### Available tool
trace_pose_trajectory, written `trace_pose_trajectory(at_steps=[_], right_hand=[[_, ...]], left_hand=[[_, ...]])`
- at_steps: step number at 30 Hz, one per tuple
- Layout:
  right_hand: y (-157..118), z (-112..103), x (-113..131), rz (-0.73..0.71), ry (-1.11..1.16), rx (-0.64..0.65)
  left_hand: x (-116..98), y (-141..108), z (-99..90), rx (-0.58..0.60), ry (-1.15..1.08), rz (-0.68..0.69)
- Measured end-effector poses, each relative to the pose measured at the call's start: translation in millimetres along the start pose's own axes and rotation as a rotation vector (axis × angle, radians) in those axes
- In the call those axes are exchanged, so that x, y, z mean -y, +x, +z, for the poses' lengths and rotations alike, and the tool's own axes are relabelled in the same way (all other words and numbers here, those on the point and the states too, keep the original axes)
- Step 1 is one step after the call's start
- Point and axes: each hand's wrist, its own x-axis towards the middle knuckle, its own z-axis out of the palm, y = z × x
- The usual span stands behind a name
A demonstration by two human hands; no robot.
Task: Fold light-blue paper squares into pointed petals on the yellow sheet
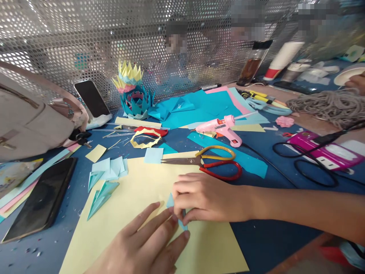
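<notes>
On the yellow sheet of paper (134,186), a small light-blue piece of paper (170,201) lies mostly covered by fingers. My right hand (196,198) is closed on this piece from the right, fingertips pressed together over it. My left hand (151,239) comes up from below with fingers spread, and its fingertips touch the sheet and the piece's left and lower edge. Red-and-yellow-handled scissors (196,161) lie just beyond my right hand. Left of them is a light-blue paper square (154,155). Folded blue paper points (102,196) and stacked squares (110,168) rest at the sheet's upper left.
A pink glue gun (225,127) with a black cord lies behind the scissors. Farther back are a layered paper model (135,99) and teal sheets (205,104). Phones (42,198) and a bag (31,118) stand left; a magenta power strip (322,150) and grey rope (327,106) lie right.
</notes>
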Motion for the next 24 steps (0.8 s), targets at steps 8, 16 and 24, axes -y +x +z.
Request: trace_pose_trajectory(at_steps=[8, 16, 24], right_hand=[[3.3, -4.0, -0.7, 0.246, 0.339, -0.076], [4.4, -0.7, 9.2, 0.265, 0.237, -0.1], [4.1, 2.6, 10.8, 0.21, 0.177, -0.121]], left_hand=[[-1.6, 0.3, -2.1, 0.037, -0.029, -0.002], [-0.3, 4.8, -4.7, 0.042, -0.012, 0.01], [-1.1, 4.5, -3.7, 0.015, -0.007, -0.005]])
